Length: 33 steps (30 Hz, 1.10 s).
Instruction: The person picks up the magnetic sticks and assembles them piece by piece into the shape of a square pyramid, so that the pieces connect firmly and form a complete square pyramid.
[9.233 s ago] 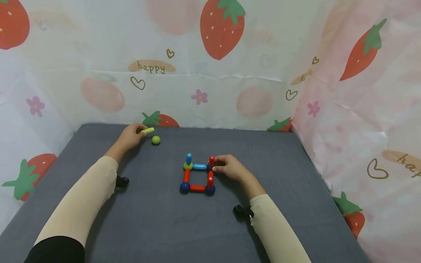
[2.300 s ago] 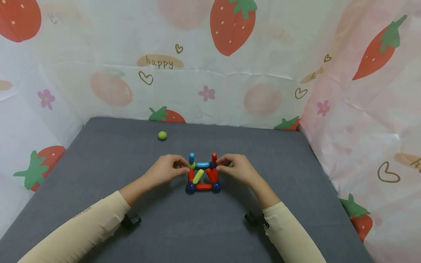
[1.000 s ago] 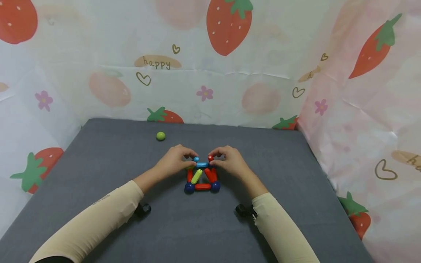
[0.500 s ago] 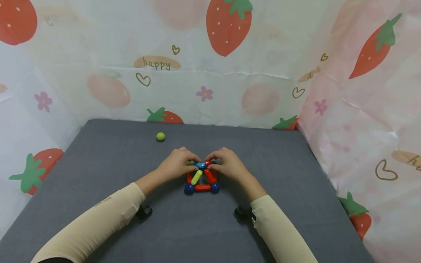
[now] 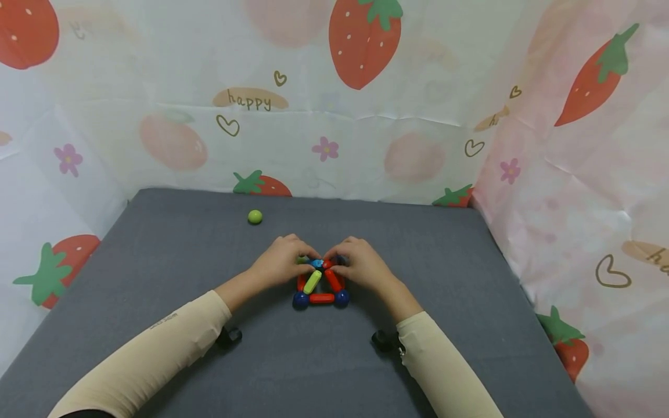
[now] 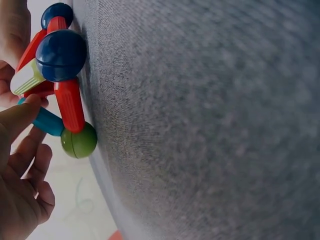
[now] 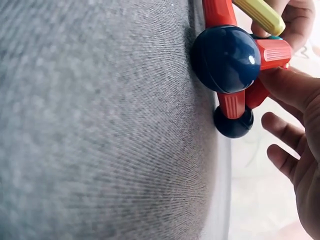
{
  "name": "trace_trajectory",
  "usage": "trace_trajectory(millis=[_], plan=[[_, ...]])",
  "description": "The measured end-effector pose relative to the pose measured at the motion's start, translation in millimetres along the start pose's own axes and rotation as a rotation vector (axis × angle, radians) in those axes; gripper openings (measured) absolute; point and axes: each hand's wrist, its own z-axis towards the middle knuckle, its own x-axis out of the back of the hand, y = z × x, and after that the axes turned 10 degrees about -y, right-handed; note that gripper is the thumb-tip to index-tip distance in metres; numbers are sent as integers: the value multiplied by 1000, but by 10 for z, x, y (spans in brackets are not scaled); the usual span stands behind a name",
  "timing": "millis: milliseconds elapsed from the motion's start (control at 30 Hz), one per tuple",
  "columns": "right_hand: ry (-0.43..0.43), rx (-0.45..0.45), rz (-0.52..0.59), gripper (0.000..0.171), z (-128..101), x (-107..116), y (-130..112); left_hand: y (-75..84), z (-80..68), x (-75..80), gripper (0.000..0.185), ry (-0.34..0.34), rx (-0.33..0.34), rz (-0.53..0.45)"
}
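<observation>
While both sleeves [image 5: 157,342] come in from the near edge of the grey mat [image 5: 292,371], the toy frame [image 5: 320,284] of rods and balls sits at the middle of that mat. Nearest the person, a red rod [image 5: 321,298] lies flat between two dark blue balls [image 5: 300,299], forming the frame's front side. Just behind that front rod, a yellow rod [image 5: 312,281] leans up and inward from the frame's left, and another red rod [image 5: 333,279] leans inward from the frame's right. Both slanted rods rise toward a point above the frame's middle.

At that point the two hands meet. The left hand [image 5: 279,264] comes to the frame from its left, fingers curled, its fingertips pinching a light blue rod [image 6: 47,121] that runs down to a green ball [image 6: 78,141] at the frame's back left corner. The right hand [image 5: 360,268] comes to the frame from its right, fingers curled too, its thumb and fingertips gripping a red rod end at the top. The fingertips of both hands nearly touch above the frame.

Well beyond the frame, to its back left, a loose green ball [image 5: 255,216] lies alone. Farther still behind the frame hangs a strawberry-print curtain [image 5: 334,104].
</observation>
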Motion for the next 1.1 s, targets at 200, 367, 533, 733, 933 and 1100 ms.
trace_trajectory(millis=[200, 367, 533, 733, 933, 1100], plan=[[-4, -2, -23, 24, -18, 12, -24, 13, -9, 5, 24, -2, 5, 1], [-5, -10, -23, 24, -29, 16, -40, 40, -12, 20, 24, -13, 4, 19], [3, -6, -27, 24, -33, 10, -45, 39, -15, 10, 24, -16, -6, 45], [10, -3, -52, 24, -38, 15, -48, 32, -25, 0, 24, -8, -4, 43], [12, -8, -78, 23, -54, 41, -53, 34, -29, 1, 24, -8, 0, 35], [24, -38, -65, 23, -100, 81, -67, 31, -27, 7, 24, -13, -2, 36]])
